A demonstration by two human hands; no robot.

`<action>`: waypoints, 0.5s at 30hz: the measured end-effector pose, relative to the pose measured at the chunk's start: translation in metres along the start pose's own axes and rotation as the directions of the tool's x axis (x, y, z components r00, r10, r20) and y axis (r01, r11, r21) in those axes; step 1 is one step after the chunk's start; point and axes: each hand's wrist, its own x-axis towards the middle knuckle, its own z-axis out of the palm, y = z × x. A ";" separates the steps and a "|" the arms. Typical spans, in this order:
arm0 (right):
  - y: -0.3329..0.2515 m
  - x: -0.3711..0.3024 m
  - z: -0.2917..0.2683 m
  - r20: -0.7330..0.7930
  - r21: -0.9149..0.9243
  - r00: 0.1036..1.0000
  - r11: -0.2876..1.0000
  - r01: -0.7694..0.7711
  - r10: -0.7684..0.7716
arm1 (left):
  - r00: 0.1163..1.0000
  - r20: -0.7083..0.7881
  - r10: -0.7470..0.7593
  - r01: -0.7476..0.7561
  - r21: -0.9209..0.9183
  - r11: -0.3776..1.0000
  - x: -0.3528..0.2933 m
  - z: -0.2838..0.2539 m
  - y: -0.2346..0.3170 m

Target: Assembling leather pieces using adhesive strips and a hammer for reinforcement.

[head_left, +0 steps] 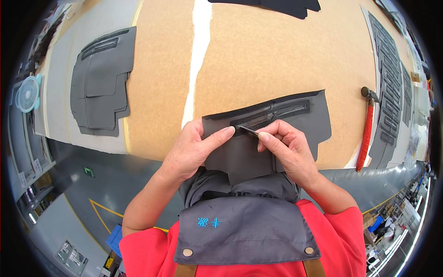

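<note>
A dark grey cut panel (237, 156) of sheet material lies at the table's near edge and hangs partly over it, toward my lap. Near its far edge runs a long black slot-shaped strip (288, 110). My left hand (190, 150) grips the panel's left side, thumb pressed on top beside the strip's left end, the other fingers hidden beneath. Between the thumb and fingers of my right hand (293, 150) is a slim metal tool (249, 131). Its tip meets the strip's left end, close to my left thumb. The tool's exact kind is too small to make out.
A red-handled hammer (367, 129) lies to the right, beside a row of dark cut pieces (385, 78). More grey panels (101, 83) are stacked at the left. A black piece (277, 5) lies at the far edge of view. The brown tabletop (159, 78) has a torn white strip.
</note>
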 end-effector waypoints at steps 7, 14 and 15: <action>-0.003 0.001 0.001 -0.005 -0.034 1.000 0.999 0.014 -0.014 | 1.000 -0.018 -0.013 0.014 0.046 0.999 0.001 -0.001 0.001; -0.003 0.000 0.000 -0.019 -0.075 1.000 0.997 0.009 -0.010 | 0.996 -0.086 0.009 -0.001 0.091 0.996 0.001 0.001 -0.001; -0.002 0.000 0.000 -0.019 -0.077 1.000 0.997 0.006 -0.008 | 0.997 -0.080 0.015 -0.011 0.049 0.999 0.000 0.004 0.002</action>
